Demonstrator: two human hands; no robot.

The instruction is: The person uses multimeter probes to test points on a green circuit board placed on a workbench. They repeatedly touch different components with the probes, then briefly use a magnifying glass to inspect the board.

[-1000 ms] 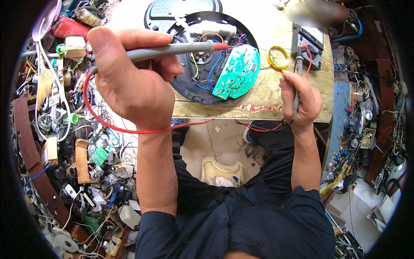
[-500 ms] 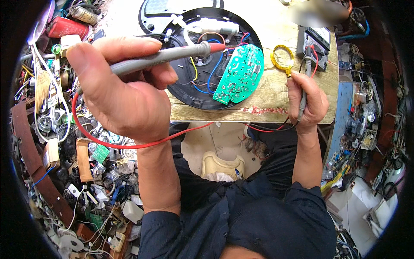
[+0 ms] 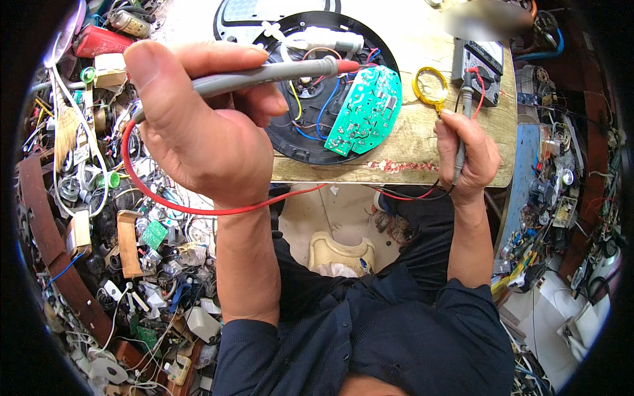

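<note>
My left hand [image 3: 205, 125] is closed around a grey test probe [image 3: 244, 78] with a red collar. The probe points right toward the top edge of a green circuit board [image 3: 366, 112]; whether its tip touches cannot be made out. A red lead loops from its back end under my wrist. In my right hand [image 3: 472, 148], thumb and fingers pinch the neck of a yellow ring [image 3: 430, 86]; a second grey test probe [image 3: 466, 105] stands upright in the same hand. The board rests on a round black housing [image 3: 304, 142] with colored wires and a white cylindrical part [image 3: 333, 41].
An analog multimeter [image 3: 487, 72] sits at the right of the wooden table [image 3: 409, 148]. A grey-rimmed panel [image 3: 247, 13] lies behind the housing. Piled electronic scrap [image 3: 158, 264] fills the left side, with more parts at right. A cream plastic stool [image 3: 340, 251] stands below the table.
My left hand has moved slightly right and up with its probe. My right hand has shifted only a little, and the yellow ring has moved slightly left.
</note>
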